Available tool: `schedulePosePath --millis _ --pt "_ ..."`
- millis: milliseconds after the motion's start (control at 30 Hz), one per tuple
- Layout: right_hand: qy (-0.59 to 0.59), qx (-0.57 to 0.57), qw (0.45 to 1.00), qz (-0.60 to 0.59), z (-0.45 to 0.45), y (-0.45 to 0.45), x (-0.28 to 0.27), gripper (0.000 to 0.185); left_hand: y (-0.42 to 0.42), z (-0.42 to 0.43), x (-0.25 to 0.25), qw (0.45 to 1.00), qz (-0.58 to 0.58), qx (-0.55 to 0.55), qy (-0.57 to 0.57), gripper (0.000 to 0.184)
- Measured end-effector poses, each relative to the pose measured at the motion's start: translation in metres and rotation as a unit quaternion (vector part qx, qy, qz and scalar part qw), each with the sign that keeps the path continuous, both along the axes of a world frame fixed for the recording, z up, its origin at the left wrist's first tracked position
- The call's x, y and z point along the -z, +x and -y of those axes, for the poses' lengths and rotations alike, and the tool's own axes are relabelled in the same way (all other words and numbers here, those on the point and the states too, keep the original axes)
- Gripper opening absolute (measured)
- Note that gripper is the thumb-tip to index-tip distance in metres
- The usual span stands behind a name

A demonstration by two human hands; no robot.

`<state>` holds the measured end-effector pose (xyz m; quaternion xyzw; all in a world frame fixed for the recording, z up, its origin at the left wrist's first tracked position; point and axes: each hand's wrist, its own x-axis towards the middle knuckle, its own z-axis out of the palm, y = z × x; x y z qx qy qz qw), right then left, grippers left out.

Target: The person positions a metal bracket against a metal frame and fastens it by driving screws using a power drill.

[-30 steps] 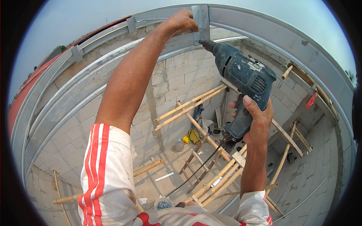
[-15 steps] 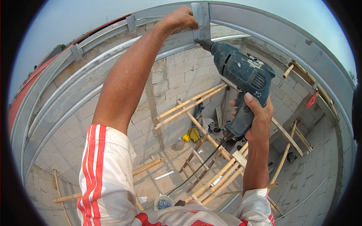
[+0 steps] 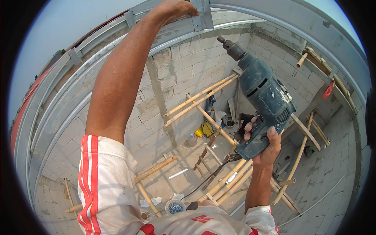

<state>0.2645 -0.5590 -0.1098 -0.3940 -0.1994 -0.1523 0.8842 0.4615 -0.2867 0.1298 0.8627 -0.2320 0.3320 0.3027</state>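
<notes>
At the top of the head view, my left hand [image 3: 175,9] is closed on the metal beam beside a short upright bracket [image 3: 202,16]. A screw head shows low on that bracket. My right hand [image 3: 263,141] wraps round the grip of a dark, paint-marked power drill [image 3: 263,88]. The drill points up and left, its tip apart from the bracket and below it. From the handle's base a black cable runs down.
Long curved metal beams [image 3: 274,19] cross the top and left. Far below are bamboo poles [image 3: 201,98], a block wall [image 3: 188,58], a tub of screws [image 3: 175,207], a yellow bag [image 3: 204,129] and a plastic bottle [image 3: 192,140]. A red cloth [image 3: 328,90] hangs at the right.
The drill has moved off the bracket, down and to the right, in my right hand. My left hand stays at the beam, and the view has tilted down somewhat.
</notes>
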Motion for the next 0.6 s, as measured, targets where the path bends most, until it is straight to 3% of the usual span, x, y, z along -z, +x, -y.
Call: schedulePosePath --millis 167,300,433,533,600 --pt "0.11 -0.074 0.991 0.004 0.006 -0.008 0.038 0.058 -0.003 -0.005 0.001 0.998 0.037 0.022 -0.045 0.031" --pt "0.157 -0.102 0.982 -0.019 0.004 -0.021 0.054 0.058 -0.024 -0.009 0.003 0.97 0.101 0.114 -0.191 0.03" --pt "0.183 -0.219 0.959 -0.006 -0.002 -0.027 0.07 0.055 -0.086 0.006 0.046 0.87 0.076 0.247 -0.42 0.03" --pt "0.253 -0.237 0.932 -0.102 -0.023 -0.038 0.08 0.063 -0.138 0.037 0.126 0.784 -0.038 0.243 -0.57 0.023" --pt "0.27 -0.282 0.913 -0.119 -0.039 -0.041 0.096 0.064 -0.154 0.062 0.174 0.694 -0.14 0.222 -0.67 0.028"
